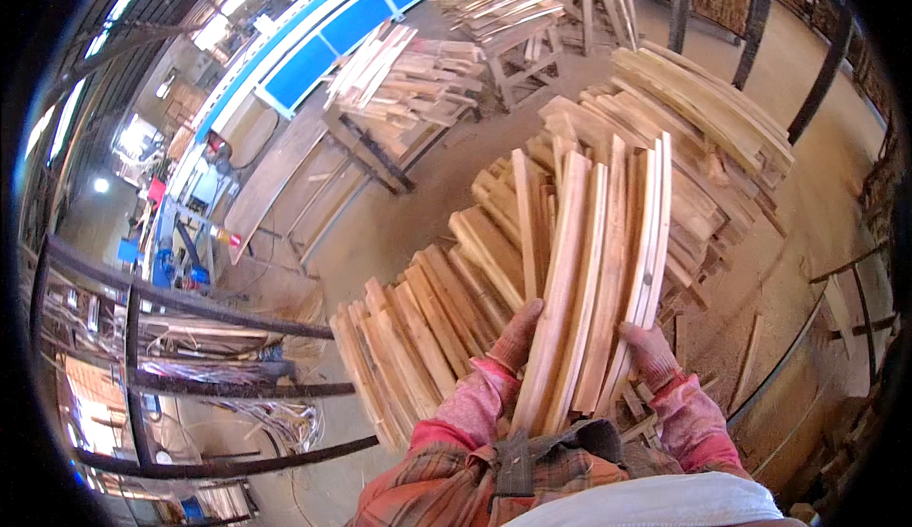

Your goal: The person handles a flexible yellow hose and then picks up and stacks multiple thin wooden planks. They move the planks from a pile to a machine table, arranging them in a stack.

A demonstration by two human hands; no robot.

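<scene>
A bundle of several long, thin, pale wooden slats (pixel 594 270) stands on edge against my chest and leans away from me. My left hand (pixel 518 335), in a pink knit glove, grips the bundle's left side. On the right side, my right hand (pixel 652 351), gloved the same way, presses against the outer slats. Below and around the bundle lies a big loose heap of similar wooden slats (pixel 427 327).
More slat stacks (pixel 708 99) lie ahead and right, others on wooden trestles (pixel 408 80) at the back. A blue-and-white machine (pixel 323 33) runs along the upper left. Dark metal bars (pixel 190 308) cross the left side. The floor (pixel 399 213) is dusty.
</scene>
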